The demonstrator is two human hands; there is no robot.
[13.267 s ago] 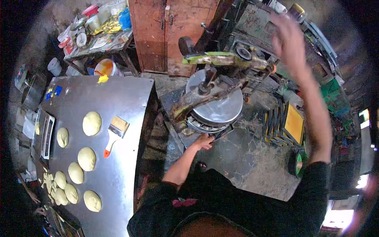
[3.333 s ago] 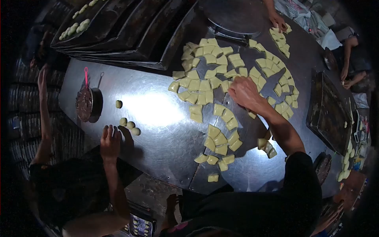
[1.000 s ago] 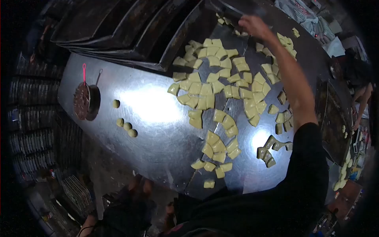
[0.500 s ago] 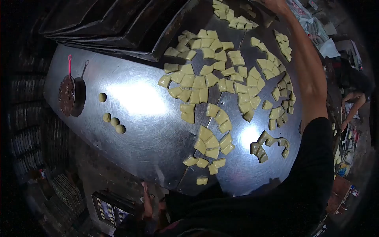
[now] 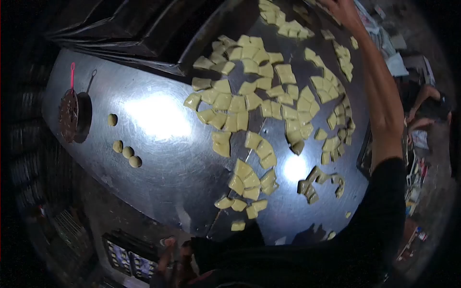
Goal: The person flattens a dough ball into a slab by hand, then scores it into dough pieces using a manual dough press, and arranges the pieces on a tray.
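Note:
My right hand [image 5: 342, 12] reaches to the top edge of the view, partly cut off there. Its fingers are too dim and cropped to show whether they hold anything. Close by, small loose pieces [image 5: 327, 34] of dough lie on the metal table [image 5: 158, 187]. Many flat yellow dough pieces [image 5: 235, 103], cut into blocks and curved strips, spread over the table's middle and right. A ragged darker dough strip [image 5: 307, 192] curls nearer my body. Several round dough balls [image 5: 128, 152] sit at the left. My left hand is out of view.
Stacked dark metal trays [image 5: 144, 33] stand at the upper left of the table. A bowl of brown paste [image 5: 68, 115] with a pink-handled tool [image 5: 72, 77] is at far left. Filled trays [image 5: 129, 261] lie below the table edge. Another person [image 5: 427, 103] is at right.
The view has shifted, moving the table contents slightly left. My right hand stays near the top edge. Small dough pieces now show beside my forearm and near the table's front edge.

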